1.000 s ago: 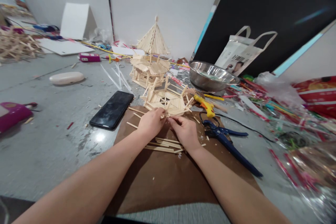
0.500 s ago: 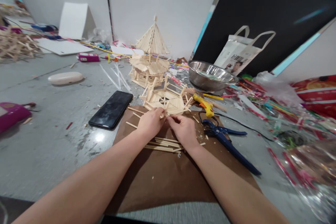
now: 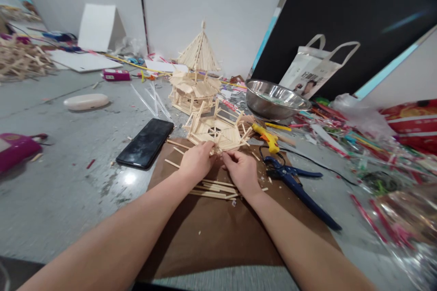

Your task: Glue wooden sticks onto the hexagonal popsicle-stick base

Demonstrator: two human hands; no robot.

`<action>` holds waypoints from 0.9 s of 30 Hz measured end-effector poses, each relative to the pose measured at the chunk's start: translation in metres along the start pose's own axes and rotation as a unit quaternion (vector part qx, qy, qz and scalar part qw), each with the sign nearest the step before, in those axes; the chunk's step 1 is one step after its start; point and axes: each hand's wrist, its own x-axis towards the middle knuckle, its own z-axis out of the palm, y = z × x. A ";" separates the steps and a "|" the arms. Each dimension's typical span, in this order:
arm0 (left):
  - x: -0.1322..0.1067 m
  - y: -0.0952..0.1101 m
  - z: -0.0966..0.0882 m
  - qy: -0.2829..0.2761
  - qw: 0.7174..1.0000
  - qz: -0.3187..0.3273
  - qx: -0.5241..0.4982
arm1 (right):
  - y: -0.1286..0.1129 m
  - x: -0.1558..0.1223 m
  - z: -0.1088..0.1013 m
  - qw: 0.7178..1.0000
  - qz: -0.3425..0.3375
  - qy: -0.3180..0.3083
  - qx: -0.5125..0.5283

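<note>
In the head view, a many-sided base of thin wooden sticks (image 3: 231,135) with short upright posts lies on a brown sheet (image 3: 211,232). At its near edge, my left hand (image 3: 197,162) is closed, thumb and fingers pinching the stickwork there. My right hand (image 3: 243,172) is closed just to the right, fingertips pressed together close to the same edge. Whatever is between the right fingertips is too small to make out. Several loose wooden sticks (image 3: 218,187) lie below the hands. Behind the base stands a stick-built pavilion (image 3: 195,88) with a pointed roof.
A yellow glue gun (image 3: 266,138) and blue-handled cutters (image 3: 297,186) lie to the right. A black phone (image 3: 146,143) is on the left, with a white oblong case (image 3: 86,102) beyond it. Farther back is a steel bowl (image 3: 273,100). Plastic scraps (image 3: 362,145) are heaped at the right.
My right fingertips have drawn slightly to the right, opening a small gap from my left fingers. The left hand keeps its pinch at the base's near edge.
</note>
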 end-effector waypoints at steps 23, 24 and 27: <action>0.001 0.002 0.000 -0.009 1.000 -0.003 0.025 | -0.002 0.000 -0.003 0.998 -0.036 -0.023 -0.050; 0.001 0.001 0.000 -0.006 1.000 -0.001 0.024 | -0.002 0.000 -0.003 0.997 -0.038 -0.024 -0.056; 0.001 0.000 0.001 0.000 1.000 0.004 0.021 | -0.005 0.000 -0.003 0.996 -0.041 -0.025 -0.071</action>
